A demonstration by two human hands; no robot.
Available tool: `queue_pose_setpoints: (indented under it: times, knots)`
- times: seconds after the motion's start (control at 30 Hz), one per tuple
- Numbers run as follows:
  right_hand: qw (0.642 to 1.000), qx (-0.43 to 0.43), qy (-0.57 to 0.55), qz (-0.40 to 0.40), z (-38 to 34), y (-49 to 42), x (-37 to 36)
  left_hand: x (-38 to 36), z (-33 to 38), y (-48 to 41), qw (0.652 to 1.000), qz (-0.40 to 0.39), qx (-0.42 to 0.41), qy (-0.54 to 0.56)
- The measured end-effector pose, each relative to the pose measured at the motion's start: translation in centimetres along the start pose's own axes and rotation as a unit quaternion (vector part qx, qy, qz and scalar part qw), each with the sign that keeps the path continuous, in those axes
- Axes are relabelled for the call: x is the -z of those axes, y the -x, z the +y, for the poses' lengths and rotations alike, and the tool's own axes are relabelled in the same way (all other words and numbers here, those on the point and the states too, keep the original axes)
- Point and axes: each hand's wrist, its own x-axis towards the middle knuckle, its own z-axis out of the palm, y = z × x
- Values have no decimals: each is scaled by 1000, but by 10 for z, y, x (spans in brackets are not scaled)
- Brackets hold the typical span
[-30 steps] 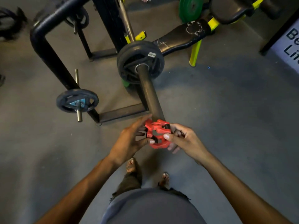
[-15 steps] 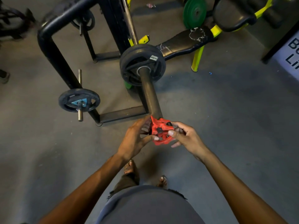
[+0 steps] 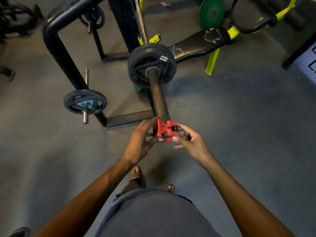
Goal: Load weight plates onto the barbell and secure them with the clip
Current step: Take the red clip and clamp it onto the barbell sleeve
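Note:
The barbell sleeve [image 3: 158,96] points toward me, with black weight plates [image 3: 152,65] pushed up at its far end. A red clip [image 3: 165,132] sits at the near tip of the sleeve, its ring around the bar end. My left hand [image 3: 142,142] grips the clip's left side, thumb underneath. My right hand [image 3: 189,142] holds its right side by the black lever, thumb on the lower edge. The sleeve's very tip is hidden behind the clip.
A black rack frame [image 3: 63,53] stands at left with a small black plate [image 3: 85,101] on a peg. A black bench with yellow legs [image 3: 201,43] and a green plate [image 3: 212,12] lie behind. My sandalled feet [image 3: 136,175] stand below on the grey floor.
The clip has gone from hanging just below the bar's tip, face toward me, to sitting on the sleeve end, turned edge-on. Both hands rose with it.

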Motion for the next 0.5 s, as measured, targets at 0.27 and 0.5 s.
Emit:
queue_pose_setpoints:
  times: [0.27,0.5]
  knots:
    - [993,-56,-108,3,-6,-24,-3,-4,-7,-11,928,-52,242,280]
    - [989,-80,-91,86,-33,-86,-26,2,-24,-70,874,31,312,371]
